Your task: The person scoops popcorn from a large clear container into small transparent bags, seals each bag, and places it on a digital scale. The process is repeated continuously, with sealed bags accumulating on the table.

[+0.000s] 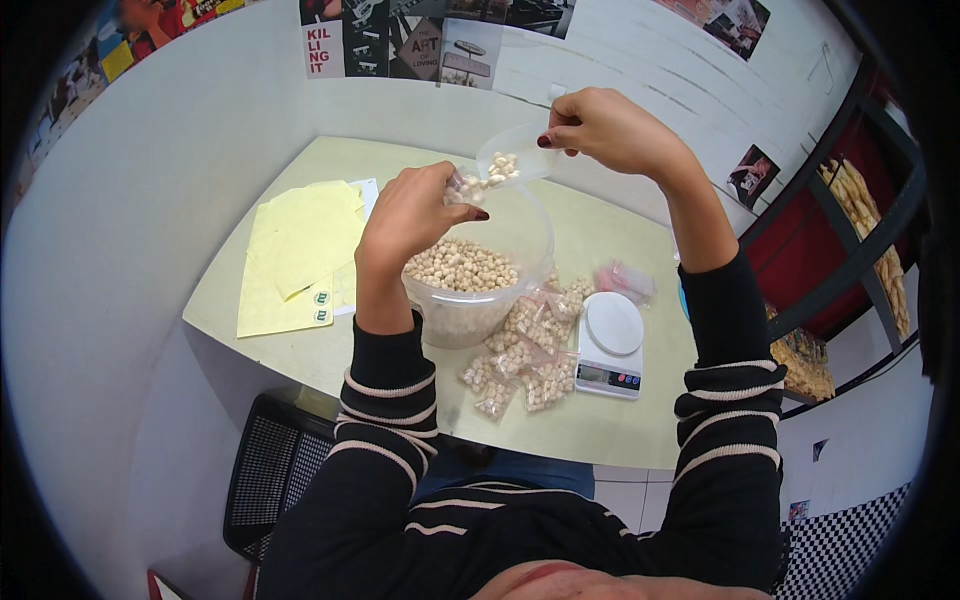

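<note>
My right hand (611, 135) grips a translucent plastic scoop (517, 146), tilted towards the left with several pale round nuts on it. Its lip meets the mouth of a small clear plastic bag (466, 187), pinched in my left hand (412, 210); pale nuts show inside the bag. Both are held over the rim of a clear plastic tub (544, 225). A heap of the same candlenut-like nuts (461, 264) fills part of the tub. To the tub's right, several filled zip bags (536, 330) lie piled against each other.
Right of the filled bags stands a white digital kitchen scale (615, 330). Behind it lie flat plastic bags (624, 281). Yellow paper sheets (300, 255) cover the table's left side. A dark metal rack (832, 247) with packaged food rises at right; a black perforated basket (274, 465) is below left.
</note>
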### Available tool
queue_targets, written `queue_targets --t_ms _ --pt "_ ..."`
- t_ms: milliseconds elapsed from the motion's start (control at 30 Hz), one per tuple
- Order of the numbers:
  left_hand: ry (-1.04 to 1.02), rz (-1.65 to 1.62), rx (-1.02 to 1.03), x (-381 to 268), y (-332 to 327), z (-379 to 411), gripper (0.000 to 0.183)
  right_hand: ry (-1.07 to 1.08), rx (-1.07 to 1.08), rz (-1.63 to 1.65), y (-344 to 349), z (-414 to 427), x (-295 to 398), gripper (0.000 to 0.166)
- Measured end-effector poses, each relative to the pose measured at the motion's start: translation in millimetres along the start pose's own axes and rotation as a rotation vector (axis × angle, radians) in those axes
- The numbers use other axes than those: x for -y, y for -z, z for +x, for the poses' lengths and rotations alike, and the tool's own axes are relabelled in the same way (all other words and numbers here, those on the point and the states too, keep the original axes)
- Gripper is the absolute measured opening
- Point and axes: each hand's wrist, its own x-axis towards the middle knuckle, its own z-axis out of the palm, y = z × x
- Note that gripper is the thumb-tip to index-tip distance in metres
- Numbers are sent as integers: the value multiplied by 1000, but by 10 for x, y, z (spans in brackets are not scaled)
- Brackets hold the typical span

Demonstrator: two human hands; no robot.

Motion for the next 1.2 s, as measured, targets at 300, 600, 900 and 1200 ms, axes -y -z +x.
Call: queue_targets --t_ms 300,600,900,1200 --pt "22 -30 73 -32 3 13 49 13 -56 -49 -38 37 10 30" --pt "39 -52 87 3 2 27 47 -6 -90 -62 -20 -37 8 30" --pt "-33 -166 60 126 -8 52 39 119 52 -6 -479 -47 -99 25" --pt "-73 -371 42 54 -18 36 42 418 -204 372 -662 -68 146 15"
